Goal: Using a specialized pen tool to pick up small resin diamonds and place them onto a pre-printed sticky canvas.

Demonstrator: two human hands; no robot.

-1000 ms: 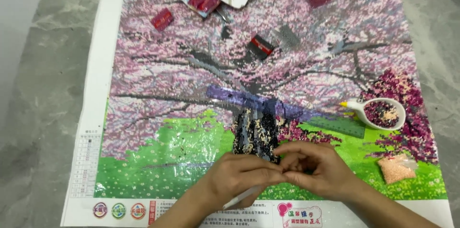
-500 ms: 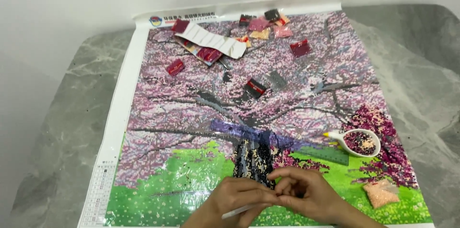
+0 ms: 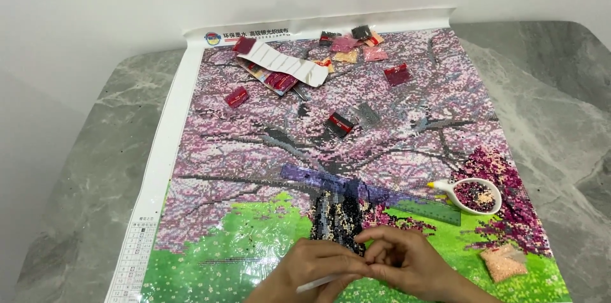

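On the diamond-painting canvas point(image 3: 254, 169), near its lower edge, the left hand point(image 3: 315, 268) closes its fingers around a white pen point(image 3: 316, 284) – the right hand point(image 3: 407, 265) touches it with fingertips pinched narrow, below the dark bead patch point(image 3: 337, 220).

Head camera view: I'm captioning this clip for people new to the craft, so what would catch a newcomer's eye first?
The big diamond-painting canvas of a pink blossoming tree over green grass fills the grey marble table. At its lower edge the left hand, holding a white pen, meets the right hand fingertip to fingertip by the dark, bead-filled trunk. Small bead bags scatter the top; a white tray of beads sits right.
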